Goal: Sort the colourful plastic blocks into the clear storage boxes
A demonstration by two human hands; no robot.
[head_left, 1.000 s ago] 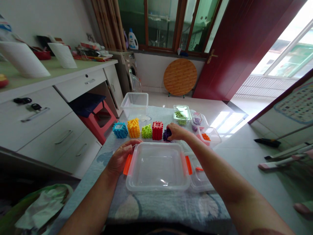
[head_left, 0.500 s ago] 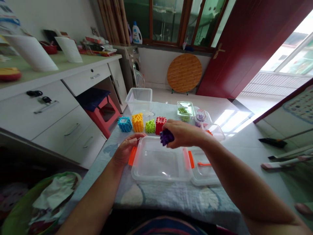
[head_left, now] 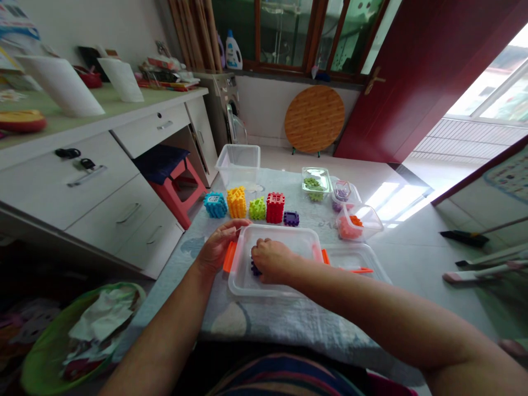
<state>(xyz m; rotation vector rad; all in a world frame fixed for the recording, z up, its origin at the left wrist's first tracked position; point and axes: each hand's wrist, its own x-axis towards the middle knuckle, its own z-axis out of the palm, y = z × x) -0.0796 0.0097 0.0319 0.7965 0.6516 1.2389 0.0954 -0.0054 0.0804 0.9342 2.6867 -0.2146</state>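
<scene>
Fingers of the right hand point(head_left: 270, 260) clench purple blocks point(head_left: 255, 269) inside the clear bin point(head_left: 305, 240), while the left hand point(head_left: 218, 250) grips the bin's orange handle point(head_left: 229, 257).

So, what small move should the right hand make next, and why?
Probably open the right hand and let go: it is already low inside the clear container with the purple block piece under its fingers, while the left hand steadies the rim.

It's a lived-in home, plainly: a washing machine point(head_left: 225, 104) with a detergent bottle point(head_left: 234, 53) on top, white drawers point(head_left: 124, 176) along the wall, a red stool point(head_left: 175, 184), toy blocks point(head_left: 247, 203) on the clothed table point(head_left: 264, 324).
</scene>
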